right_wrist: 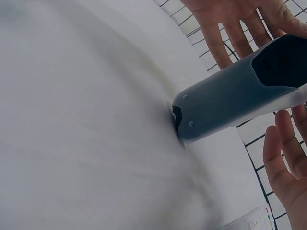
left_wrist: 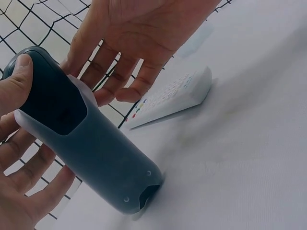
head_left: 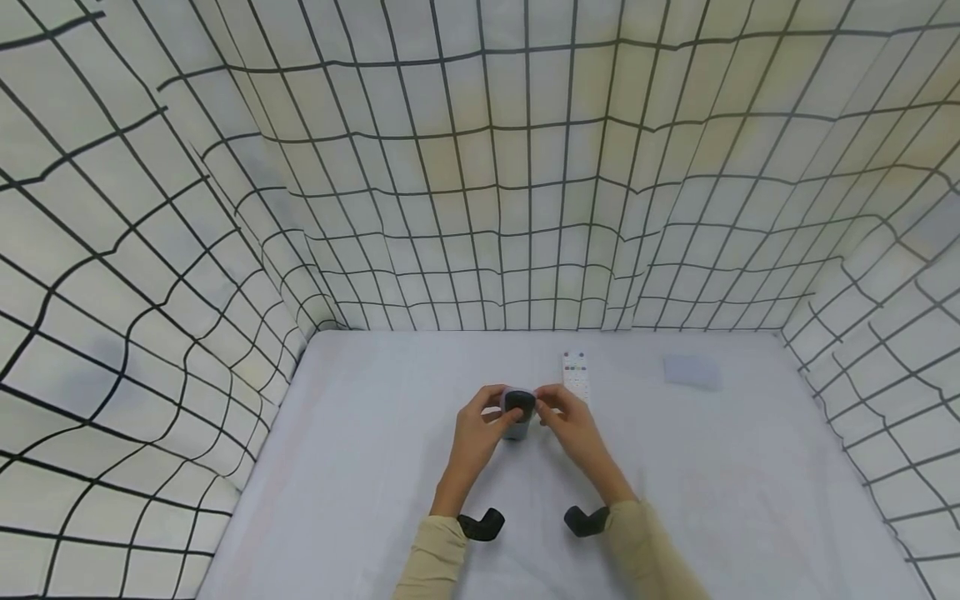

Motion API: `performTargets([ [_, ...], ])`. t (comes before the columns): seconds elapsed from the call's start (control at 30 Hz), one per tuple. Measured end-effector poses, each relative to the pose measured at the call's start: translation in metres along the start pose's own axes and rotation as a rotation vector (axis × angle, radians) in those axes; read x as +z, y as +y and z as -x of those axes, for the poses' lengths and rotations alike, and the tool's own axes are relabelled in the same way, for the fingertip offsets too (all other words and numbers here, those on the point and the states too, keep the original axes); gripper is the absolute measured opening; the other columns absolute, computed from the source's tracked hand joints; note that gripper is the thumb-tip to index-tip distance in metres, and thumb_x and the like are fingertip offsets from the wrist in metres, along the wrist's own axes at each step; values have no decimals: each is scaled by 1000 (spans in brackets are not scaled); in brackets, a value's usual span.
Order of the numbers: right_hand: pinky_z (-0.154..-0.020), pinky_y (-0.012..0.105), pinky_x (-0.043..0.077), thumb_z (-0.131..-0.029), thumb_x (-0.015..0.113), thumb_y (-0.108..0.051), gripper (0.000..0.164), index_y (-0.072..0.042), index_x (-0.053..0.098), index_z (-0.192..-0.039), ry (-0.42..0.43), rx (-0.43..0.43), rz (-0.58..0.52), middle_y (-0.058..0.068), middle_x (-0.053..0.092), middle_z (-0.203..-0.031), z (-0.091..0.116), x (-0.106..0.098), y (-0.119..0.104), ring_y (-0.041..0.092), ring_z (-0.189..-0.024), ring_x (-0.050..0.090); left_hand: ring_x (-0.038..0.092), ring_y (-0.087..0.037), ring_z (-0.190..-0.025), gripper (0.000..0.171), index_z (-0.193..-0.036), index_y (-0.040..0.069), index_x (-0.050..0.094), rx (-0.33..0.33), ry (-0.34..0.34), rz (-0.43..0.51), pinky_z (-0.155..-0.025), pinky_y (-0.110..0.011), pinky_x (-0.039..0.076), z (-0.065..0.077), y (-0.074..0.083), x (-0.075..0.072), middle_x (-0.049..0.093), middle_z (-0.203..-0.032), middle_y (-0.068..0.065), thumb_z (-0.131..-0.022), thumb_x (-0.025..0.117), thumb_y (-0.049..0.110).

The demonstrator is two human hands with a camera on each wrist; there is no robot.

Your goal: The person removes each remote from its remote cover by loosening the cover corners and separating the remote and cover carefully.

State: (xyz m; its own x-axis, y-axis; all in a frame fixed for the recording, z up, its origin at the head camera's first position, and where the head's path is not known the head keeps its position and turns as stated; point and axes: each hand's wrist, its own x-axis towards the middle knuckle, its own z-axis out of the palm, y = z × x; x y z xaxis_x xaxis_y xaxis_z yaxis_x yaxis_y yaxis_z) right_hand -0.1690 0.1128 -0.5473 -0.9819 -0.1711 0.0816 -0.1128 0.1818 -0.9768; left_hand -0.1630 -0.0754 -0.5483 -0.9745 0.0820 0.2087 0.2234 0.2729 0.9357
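Note:
A dark, round-ended device [left_wrist: 53, 98] sits partly inside a translucent grey sleeve [left_wrist: 108, 155], which leans with its lower end at the white surface. That end has a notch and two small round marks. My left hand [head_left: 477, 427] holds both together, thumb over the dark device and fingers behind the sleeve. At the sleeve's upper rim, my right hand [head_left: 576, 423] pinches the edge from the other side, its remaining fingers loosely extended. The device's lower part is hidden inside the sleeve. Just beyond my right hand lies a white remote control [head_left: 576, 372] with coloured buttons.
A white-covered table [head_left: 750, 475] spreads beneath my hands. Toward its far right lies a flat pale rectangle [head_left: 692, 372]. White cloth walls with a black grid [head_left: 525, 200] enclose the back and sides. Black wrist cameras [head_left: 483, 526] stick out inward from both sleeve cuffs.

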Motion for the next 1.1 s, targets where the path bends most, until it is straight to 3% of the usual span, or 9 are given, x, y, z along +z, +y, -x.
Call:
performTargets([
  [0.13,-80,32,56,-100,61,-16,19,-12,63,-118,20,21,9,5,65,-115,-1,3,2,20,-105,62,63,-19,-111,40,-125,17,63,-32,-4,23,-95,-33,53,1,-2,-1,67,-115,-2,-89,74,33],
  [0.3,-85,46,56,-100,62,-16,21,-9,62,-120,39,32,-3,8,64,-117,-2,8,2,25,-108,62,62,-24,-115,29,-126,11,63,-77,-1,55,-95,-42,53,2,-3,-2,67,-120,-7,-104,54,28],
  [0.4,-86,48,56,-99,62,-17,21,-10,62,-119,48,33,6,7,64,-118,-3,10,1,25,-110,62,61,-28,-114,29,-124,5,63,-85,8,81,-95,-43,54,3,2,-5,67,-121,-12,-107,47,21],
  [0.6,-82,37,57,-100,62,-20,17,-17,63,-117,58,26,49,0,65,-114,-5,13,0,18,-105,63,62,-23,-110,21,-116,3,64,-118,26,114,-90,-29,53,6,25,-12,68,-115,-10,-105,52,17],
  [0.73,-80,32,56,-100,61,-22,17,-18,63,-117,59,24,75,-1,66,-113,-6,14,0,17,-104,63,63,-23,-109,18,-112,3,64,-119,58,128,-88,-26,53,6,25,-11,69,-112,-10,-103,55,15],
  [0.87,-80,32,55,-101,60,-23,16,-19,63,-116,55,42,99,-1,66,-110,-5,15,-1,17,-101,63,64,-20,-104,16,-110,3,65,-123,81,145,-88,-31,55,6,23,-10,69,-109,-9,-103,56,14],
  [1.0,-79,32,55,-101,59,-24,16,-19,63,-116,50,61,105,-2,67,-107,-5,16,1,17,-97,64,64,-15,-102,16,-107,2,66,-172,84,236,-94,-44,54,4,20,-9,69,-106,-8,-102,58,15],
  [1.1,-78,32,55,-102,59,-24,16,-19,63,-116,50,64,106,-2,67,-106,-5,17,3,16,-95,64,64,-15,-102,17,-106,2,66,-212,92,311,-97,-53,51,0,8,-7,69,-105,-8,-101,59,17],
])
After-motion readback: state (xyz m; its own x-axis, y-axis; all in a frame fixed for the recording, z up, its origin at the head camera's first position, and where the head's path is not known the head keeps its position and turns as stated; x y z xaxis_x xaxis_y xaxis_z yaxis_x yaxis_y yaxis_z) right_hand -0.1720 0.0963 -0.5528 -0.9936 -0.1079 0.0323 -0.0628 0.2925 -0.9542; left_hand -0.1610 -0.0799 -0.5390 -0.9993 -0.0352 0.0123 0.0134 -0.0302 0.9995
